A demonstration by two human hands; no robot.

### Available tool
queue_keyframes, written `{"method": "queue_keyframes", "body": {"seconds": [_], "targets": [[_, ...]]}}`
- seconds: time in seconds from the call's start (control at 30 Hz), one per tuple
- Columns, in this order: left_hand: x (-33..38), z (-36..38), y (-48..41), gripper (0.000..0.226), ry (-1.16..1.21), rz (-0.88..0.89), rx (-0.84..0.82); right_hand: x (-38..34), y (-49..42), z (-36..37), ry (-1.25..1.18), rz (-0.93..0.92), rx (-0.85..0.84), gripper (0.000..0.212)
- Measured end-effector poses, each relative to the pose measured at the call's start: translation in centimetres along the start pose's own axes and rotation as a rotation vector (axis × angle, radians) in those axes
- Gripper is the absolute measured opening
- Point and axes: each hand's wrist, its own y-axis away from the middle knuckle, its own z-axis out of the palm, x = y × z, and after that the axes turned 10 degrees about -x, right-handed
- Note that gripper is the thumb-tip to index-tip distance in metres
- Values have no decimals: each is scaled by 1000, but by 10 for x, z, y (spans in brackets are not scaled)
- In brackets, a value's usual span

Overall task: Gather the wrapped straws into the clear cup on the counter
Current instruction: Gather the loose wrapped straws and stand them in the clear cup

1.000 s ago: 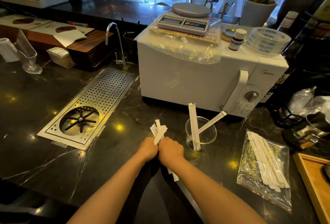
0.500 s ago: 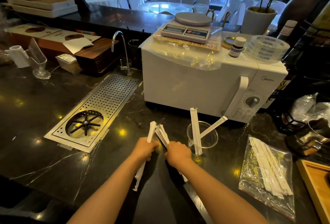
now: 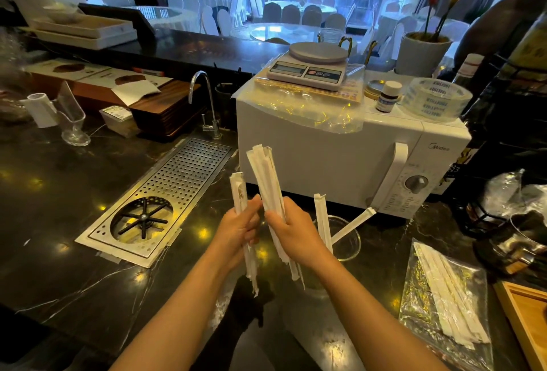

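My left hand [image 3: 239, 227] grips a couple of white paper-wrapped straws [image 3: 239, 191] held upright. My right hand [image 3: 291, 231] grips a thicker bundle of wrapped straws [image 3: 263, 172], fanned slightly and leaning left. Both hands are raised above the dark counter, close together, knuckles almost touching. The clear cup [image 3: 347, 240] stands on the counter just right of my right hand, in front of the microwave. Two wrapped straws stand in it: one upright [image 3: 321, 216] and one leaning right [image 3: 355, 224].
A white microwave [image 3: 325, 163] with a scale on top stands right behind the cup. A perforated metal drain tray [image 3: 165, 199] lies left, with a tap behind it. A clear bag of more wrapped straws [image 3: 444, 305] lies at the right, next to a wooden tray [image 3: 529, 320].
Both hands have lifted off the counter with their straws. The bundle has split: a couple in my left hand, the rest in my right. The camera view tilted upward.
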Motion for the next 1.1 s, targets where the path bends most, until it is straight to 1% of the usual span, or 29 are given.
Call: {"method": "queue_keyframes", "body": {"seconds": [0.07,0.13,0.17,0.2,0.3,0.33,0.37,0.43,0.47,0.63,0.73,0.8,0.87,0.9,0.93,1.0,1.1], "targets": [[4,4,1,76,34,50,-56,-6,4,3,-47,-45,-12,29],[8,7,1,83,9,82,-109,-10,8,8,-38,-76,-11,31],[10,9,2,80,-20,97,-118,-11,9,10,-8,-84,-3,32],[13,11,4,71,-49,112,-115,-13,10,11,35,-90,7,33],[15,20,7,21,-110,135,-76,-11,10,15,176,-85,22,41],[16,23,9,12,-118,128,-54,-9,11,16,222,-83,26,42],[14,24,9,8,-123,129,-40,-6,11,18,271,-90,30,43],[10,25,9,16,-137,122,-19,1,9,20,347,-106,14,42],[9,26,10,19,-137,109,-7,3,9,20,342,-101,-1,42],[10,26,7,17,-84,76,59,10,5,20,101,-58,-31,43],[13,27,7,18,-48,60,91,14,3,19,57,-29,-57,41],[12,26,7,4,-36,57,94,15,3,18,40,-12,-47,40],[10,23,7,22,-43,67,103,15,6,18,6,-14,-55,43],[10,22,6,26,-82,80,103,15,7,18,-19,-13,-78,49],[12,21,7,21,-144,100,115,15,8,18,-39,-10,-105,56],[15,23,10,3,-269,133,101,15,9,19,-62,-6,-121,65],[15,25,12,11,-390,172,82,15,8,22,-109,20,-72,71]]}}
